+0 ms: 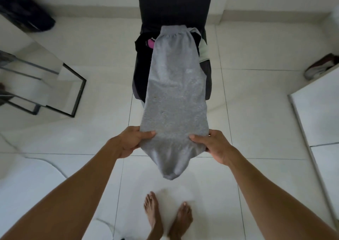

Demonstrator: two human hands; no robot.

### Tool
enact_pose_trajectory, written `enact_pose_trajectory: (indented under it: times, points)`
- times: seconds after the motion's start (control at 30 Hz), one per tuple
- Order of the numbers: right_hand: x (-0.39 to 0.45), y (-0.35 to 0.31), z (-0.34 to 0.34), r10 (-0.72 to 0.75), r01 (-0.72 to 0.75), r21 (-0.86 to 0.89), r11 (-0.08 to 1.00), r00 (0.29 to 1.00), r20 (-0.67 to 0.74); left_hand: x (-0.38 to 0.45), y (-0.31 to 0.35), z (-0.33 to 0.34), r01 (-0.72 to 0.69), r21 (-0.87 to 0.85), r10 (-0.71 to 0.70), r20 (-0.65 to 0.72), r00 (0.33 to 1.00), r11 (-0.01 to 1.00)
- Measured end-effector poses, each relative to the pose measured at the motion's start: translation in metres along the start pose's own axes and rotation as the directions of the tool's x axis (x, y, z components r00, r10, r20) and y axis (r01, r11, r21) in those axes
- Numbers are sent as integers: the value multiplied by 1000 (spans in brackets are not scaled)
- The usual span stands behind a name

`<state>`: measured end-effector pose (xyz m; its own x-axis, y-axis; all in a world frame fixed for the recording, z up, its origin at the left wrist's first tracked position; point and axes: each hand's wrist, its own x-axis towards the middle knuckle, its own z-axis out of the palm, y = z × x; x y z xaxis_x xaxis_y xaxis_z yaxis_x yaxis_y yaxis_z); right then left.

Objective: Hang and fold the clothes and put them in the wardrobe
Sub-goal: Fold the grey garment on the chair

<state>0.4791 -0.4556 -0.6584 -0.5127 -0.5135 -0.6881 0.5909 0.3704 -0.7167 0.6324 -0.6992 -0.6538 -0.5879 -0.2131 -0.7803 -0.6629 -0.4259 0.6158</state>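
Observation:
A grey garment (pixel 175 93) stretches from a black chair (pixel 174 6) toward me, its far end with an elastic band lying on the seat. My left hand (pixel 131 140) grips its near left edge, thumb on top. On the near right edge, my right hand (pixel 214 145) holds it the same way. A fold of the grey cloth sags between and below my hands. Under the garment on the seat lie other clothes: dark ones (pixel 140 71), a pink bit (pixel 151 43) and a pale green piece (pixel 203 53).
White tiled floor (pixel 256 111) all around. A black-framed mirror (pixel 73 91) leans at the left, a dark bag (pixel 23 14) lies at the far left. A white wardrobe edge (pixel 315 115) stands at the right, with shoes (pixel 321 67) beyond it. My bare feet (pixel 167 216) are below.

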Motion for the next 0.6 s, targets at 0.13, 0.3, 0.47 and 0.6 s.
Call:
enact_pose_trajectory:
  times: [0.13, 0.3, 0.47, 0.6]
  points:
    - [-26, -4, 2, 120, -112, -84, 990, 987, 105, -25, 0, 7, 27, -70, -26, 8, 1000, 997]
    - [-45, -6, 6, 53, -53, -1, 999, 997, 51, -51, -7, 14, 100, 42, -101, 28, 994, 994]
    - [-67, 0, 10, 139, -130, -77, 989, 981, 132, -72, -24, 14, 83, -62, -77, 98, 992, 995]
    - [-83, 5, 17, 80, -80, -10, 997, 990, 112, -97, -31, 21, 155, 23, -157, 111, 981, 988]
